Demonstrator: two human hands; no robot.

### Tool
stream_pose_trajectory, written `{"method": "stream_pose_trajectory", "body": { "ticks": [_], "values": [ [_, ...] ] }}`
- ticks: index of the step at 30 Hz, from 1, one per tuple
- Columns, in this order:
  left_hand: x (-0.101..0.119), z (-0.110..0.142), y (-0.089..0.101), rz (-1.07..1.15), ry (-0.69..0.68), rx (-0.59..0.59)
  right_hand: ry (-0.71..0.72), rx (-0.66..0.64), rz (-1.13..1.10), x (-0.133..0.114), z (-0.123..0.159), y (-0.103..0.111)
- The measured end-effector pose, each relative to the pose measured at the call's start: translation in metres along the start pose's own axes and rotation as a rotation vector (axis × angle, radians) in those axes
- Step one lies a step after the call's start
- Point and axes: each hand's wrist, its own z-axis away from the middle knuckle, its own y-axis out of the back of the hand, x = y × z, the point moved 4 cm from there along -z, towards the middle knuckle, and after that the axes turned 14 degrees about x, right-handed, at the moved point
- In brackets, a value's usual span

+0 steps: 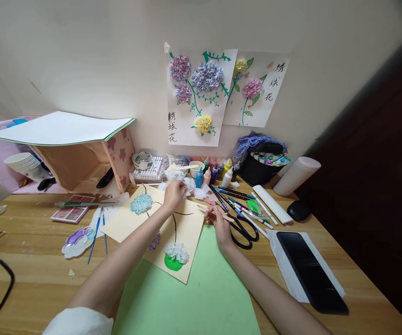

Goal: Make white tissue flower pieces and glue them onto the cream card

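Observation:
My left hand [174, 194] reaches across the cream paper sheet [192, 228], its fingers pinched together at the small pieces of white tissue paper [189, 185]. What lies between those fingertips is hidden. A thin light-wood stick [228, 217] is held in the curled fingers of my right hand [219, 222], over the sheet's right edge. On the sheet are a blue crumpled-paper flower [141, 204], a partly hidden purple one [154, 242] and dark stem lines. Near its front corner, white tissue tufts [177, 252] cover the upper part of a green round patch [173, 264].
Black-handled scissors [244, 231] and several pens lie beside my right hand. Paint bottles [207, 177] stand along the wall. A phone [310, 270] lies at the right, a palette [78, 242] and brushes at the left. Under the sheet is a green mat [190, 302].

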Motion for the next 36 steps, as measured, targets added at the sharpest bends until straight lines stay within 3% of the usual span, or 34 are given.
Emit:
{"method": "stream_pose_trajectory", "body": {
  "ticks": [7,16,19,23,27,32,36],
  "values": [
    [0.026,-0.006,0.024,0.246,-0.022,0.023,0.075,0.102,0.005,-0.012,0.002,0.004],
    [-0.002,0.056,0.026,0.201,-0.021,-0.114,0.187,0.147,0.053,-0.013,0.000,0.009],
    [-0.002,0.071,0.041,0.105,-0.072,-0.051,0.248,0.107,0.121,-0.017,0.005,0.005],
    [0.007,0.094,0.062,-0.119,-0.220,0.009,0.383,-0.087,0.341,-0.022,0.015,-0.006],
    [0.011,0.129,0.074,-0.118,-0.315,0.042,0.520,-0.186,0.581,-0.017,0.019,-0.011],
    [0.003,0.157,0.082,-0.021,-0.366,0.168,0.615,-0.144,0.705,-0.012,0.018,-0.009],
    [-0.004,0.158,0.086,0.012,-0.341,0.232,0.586,-0.061,0.589,-0.016,0.020,-0.005]
  ]
}}
